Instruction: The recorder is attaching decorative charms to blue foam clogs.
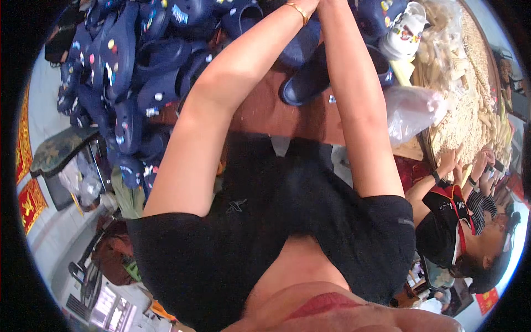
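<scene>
My left hand (311,4) and right hand (331,3) sit at the upper rim, mostly cut off; cannot tell whether either grasps anything.
Nearer me than the hands: a smooth, rounded navy clog (305,83). Left of them, a charm-studded clog heap (119,58); right, a white clog (406,30) and crumpled clear bag (414,110). Reddish-brown tabletop (259,110) leaves flat room between my forearms (359,83), down to its near edge.

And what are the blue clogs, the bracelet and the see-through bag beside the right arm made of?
The navy clogs look like moulded foam or rubber, mostly matte: their shapes are thick and smooth. The bracelet seems to be metal, gold-coloured and shiny: it catches the light. Whether it's real gold, I can't tell. The bag looks like thin, glossy plastic: it's see-through and crinkled.
</scene>
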`<state>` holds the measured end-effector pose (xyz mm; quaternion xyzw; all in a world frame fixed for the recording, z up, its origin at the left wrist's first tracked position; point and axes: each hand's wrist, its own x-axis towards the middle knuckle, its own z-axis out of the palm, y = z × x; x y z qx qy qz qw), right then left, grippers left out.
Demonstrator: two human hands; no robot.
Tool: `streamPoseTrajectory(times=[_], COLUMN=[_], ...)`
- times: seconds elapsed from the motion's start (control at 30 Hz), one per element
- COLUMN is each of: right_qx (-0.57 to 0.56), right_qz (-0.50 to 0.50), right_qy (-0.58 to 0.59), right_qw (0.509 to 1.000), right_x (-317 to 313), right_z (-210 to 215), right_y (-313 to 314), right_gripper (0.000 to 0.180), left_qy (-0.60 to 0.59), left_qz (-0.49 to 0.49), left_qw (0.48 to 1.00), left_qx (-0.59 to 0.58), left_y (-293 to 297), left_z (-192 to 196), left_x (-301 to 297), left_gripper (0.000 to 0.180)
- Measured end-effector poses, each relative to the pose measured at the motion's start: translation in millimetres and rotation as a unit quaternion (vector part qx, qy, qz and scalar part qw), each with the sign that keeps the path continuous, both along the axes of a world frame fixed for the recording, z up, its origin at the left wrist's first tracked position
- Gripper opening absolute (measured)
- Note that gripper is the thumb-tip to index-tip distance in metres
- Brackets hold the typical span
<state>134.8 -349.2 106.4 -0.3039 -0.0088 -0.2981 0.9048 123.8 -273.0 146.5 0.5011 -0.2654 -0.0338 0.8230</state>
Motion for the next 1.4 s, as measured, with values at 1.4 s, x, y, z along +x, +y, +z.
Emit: streamPoseTrajectory(times=[1.4], right_qx=[-0.339], right_qz=[-0.244], right_qy=[0.635], right_qw=[0.649], right_x=[-239.7], right_z=[-128.2], right_y=[145.7], right_gripper=[0.074], left_qy=[-0.491], left_qz=[0.116], left_qw=[0.712], left_qx=[0.489], left_y=[155.2], left_z=[-98.2], left_x=[-93.6], left_gripper=[0.074])
